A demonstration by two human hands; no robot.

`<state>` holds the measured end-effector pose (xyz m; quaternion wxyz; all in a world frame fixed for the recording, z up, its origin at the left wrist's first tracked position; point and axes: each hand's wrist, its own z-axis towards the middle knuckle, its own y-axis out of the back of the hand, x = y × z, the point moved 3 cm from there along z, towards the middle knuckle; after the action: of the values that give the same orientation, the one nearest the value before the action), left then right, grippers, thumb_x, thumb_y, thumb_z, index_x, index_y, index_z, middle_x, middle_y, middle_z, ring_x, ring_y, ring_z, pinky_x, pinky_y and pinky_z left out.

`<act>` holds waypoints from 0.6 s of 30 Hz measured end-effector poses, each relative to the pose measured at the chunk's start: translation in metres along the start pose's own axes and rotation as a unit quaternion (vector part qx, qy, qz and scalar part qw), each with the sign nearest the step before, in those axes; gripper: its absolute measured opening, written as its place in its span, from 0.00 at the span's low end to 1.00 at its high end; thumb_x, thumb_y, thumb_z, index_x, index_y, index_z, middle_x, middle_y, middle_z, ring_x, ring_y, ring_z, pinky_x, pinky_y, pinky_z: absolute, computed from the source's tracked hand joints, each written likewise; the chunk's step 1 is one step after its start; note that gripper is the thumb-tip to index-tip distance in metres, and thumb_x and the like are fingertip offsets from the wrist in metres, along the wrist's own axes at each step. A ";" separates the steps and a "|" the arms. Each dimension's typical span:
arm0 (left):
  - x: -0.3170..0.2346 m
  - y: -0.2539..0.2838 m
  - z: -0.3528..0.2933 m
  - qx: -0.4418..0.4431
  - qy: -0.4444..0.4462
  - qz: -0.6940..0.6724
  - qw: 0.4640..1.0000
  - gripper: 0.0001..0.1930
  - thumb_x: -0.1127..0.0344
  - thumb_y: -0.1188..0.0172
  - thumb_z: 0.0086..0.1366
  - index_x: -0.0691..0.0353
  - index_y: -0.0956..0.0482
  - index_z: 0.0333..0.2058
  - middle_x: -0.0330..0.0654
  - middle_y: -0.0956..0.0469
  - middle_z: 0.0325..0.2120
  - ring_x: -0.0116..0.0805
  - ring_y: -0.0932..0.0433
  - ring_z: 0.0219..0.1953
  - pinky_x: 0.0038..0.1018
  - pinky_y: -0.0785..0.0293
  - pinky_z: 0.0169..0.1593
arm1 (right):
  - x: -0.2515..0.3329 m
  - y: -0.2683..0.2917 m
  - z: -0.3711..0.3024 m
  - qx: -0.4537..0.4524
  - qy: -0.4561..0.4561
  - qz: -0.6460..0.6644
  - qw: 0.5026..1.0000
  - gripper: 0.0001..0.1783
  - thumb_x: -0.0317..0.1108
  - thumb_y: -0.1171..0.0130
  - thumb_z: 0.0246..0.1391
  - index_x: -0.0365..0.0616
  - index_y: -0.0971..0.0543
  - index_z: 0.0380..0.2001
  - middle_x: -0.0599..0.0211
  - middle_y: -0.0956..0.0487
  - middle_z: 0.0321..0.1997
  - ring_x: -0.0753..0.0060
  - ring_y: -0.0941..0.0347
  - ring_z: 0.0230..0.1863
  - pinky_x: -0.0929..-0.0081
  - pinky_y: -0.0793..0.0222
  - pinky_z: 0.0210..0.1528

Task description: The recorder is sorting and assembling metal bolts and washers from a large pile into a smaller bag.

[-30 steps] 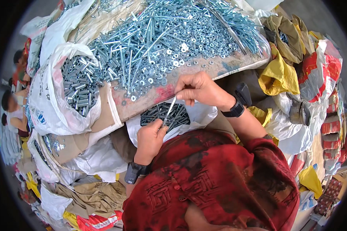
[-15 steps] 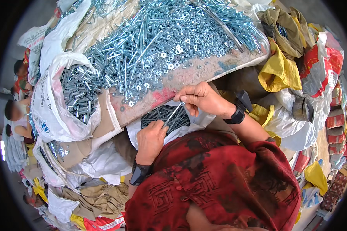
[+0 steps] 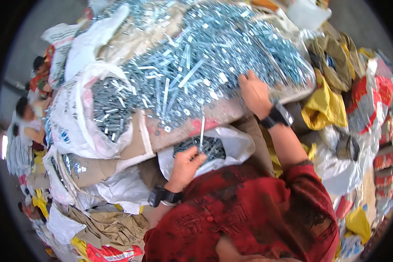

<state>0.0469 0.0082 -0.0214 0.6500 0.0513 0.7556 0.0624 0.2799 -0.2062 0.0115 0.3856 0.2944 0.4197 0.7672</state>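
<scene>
My left hand [image 3: 187, 164] is closed on a long thin bolt [image 3: 202, 129], which stands nearly upright from the fingers. It is just above an open white bag [image 3: 238, 142] holding a heap of dark metal fasteners [image 3: 214, 148]. My right hand [image 3: 254, 94] reaches to the near side of a heap of loose nuts and washers [image 3: 222, 65] on the table. Its fingers bend down toward the nuts. Motion smears the fingertips, and whether anything is between them does not show. Long bolts [image 3: 174, 65] lie heaped left of the nuts.
A white sack [image 3: 65, 118] of short metal sleeves [image 3: 111, 109] stands on the left of the worn table edge [image 3: 218, 112]. Yellow cloth [image 3: 323, 107] and clear plastic around a metal can [image 3: 347, 147] lie to the right. Other people [image 3: 28, 115] sit at the far left.
My right hand has left the bolt's end and moved up and right to the nuts. My left hand keeps the bolt, now more upright. The whole view has shifted and blurred.
</scene>
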 end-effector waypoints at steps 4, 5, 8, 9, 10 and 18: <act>-0.002 0.001 -0.001 0.010 -0.020 0.026 0.999 0.09 0.69 0.38 0.65 0.62 0.26 0.25 0.29 0.31 0.16 0.15 0.37 0.20 0.20 0.40 0.23 | -0.003 0.006 -0.007 0.001 -0.026 -0.013 1.000 0.03 0.26 0.47 0.51 0.41 0.28 0.31 0.54 0.28 0.37 0.48 0.24 0.38 0.55 0.27 0.33; -0.002 0.002 -0.001 0.009 -0.017 0.039 0.999 0.09 0.69 0.38 0.65 0.62 0.25 0.26 0.29 0.31 0.16 0.15 0.37 0.20 0.20 0.40 0.23 | -0.001 0.007 -0.008 0.013 -0.028 -0.030 0.999 0.03 0.25 0.47 0.51 0.41 0.28 0.31 0.54 0.28 0.37 0.48 0.25 0.38 0.55 0.26 0.34; -0.006 0.001 -0.003 0.010 0.002 0.039 0.999 0.13 0.67 0.38 0.64 0.69 0.29 0.26 0.39 0.37 0.16 0.22 0.41 0.23 0.28 0.39 0.26 | -0.002 0.002 -0.009 0.008 -0.025 -0.061 0.998 0.05 0.29 0.45 0.54 0.41 0.27 0.34 0.53 0.28 0.40 0.46 0.24 0.39 0.54 0.27 0.35; -0.006 0.002 -0.003 0.008 -0.006 0.043 0.999 0.13 0.67 0.38 0.64 0.69 0.29 0.27 0.40 0.37 0.16 0.23 0.41 0.23 0.29 0.39 0.26 | 0.006 0.016 -0.007 -0.029 -0.012 -0.054 0.998 0.04 0.25 0.43 0.52 0.41 0.27 0.32 0.53 0.27 0.38 0.47 0.25 0.37 0.57 0.28 0.34; -0.003 0.002 -0.002 0.003 -0.012 0.047 0.999 0.13 0.66 0.38 0.64 0.69 0.29 0.27 0.41 0.37 0.16 0.24 0.40 0.23 0.30 0.38 0.26 | 0.016 0.025 -0.004 -0.033 -0.003 -0.051 0.998 0.04 0.25 0.43 0.52 0.41 0.27 0.32 0.53 0.27 0.38 0.47 0.25 0.37 0.57 0.28 0.34; -0.027 -0.001 -0.003 0.039 -0.081 0.105 0.990 0.12 0.67 0.38 0.64 0.68 0.29 0.28 0.39 0.39 0.17 0.22 0.42 0.25 0.28 0.39 0.28 | 0.090 0.065 -0.020 0.197 -0.041 0.687 0.698 0.10 0.19 0.32 0.47 0.40 0.24 0.24 0.72 0.25 0.33 0.82 0.29 0.33 0.80 0.32 0.33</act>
<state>0.0482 0.0031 0.0057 0.6965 0.1610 0.6926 0.0966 0.1940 -0.1619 0.0700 -0.2982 0.6015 0.2263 0.7057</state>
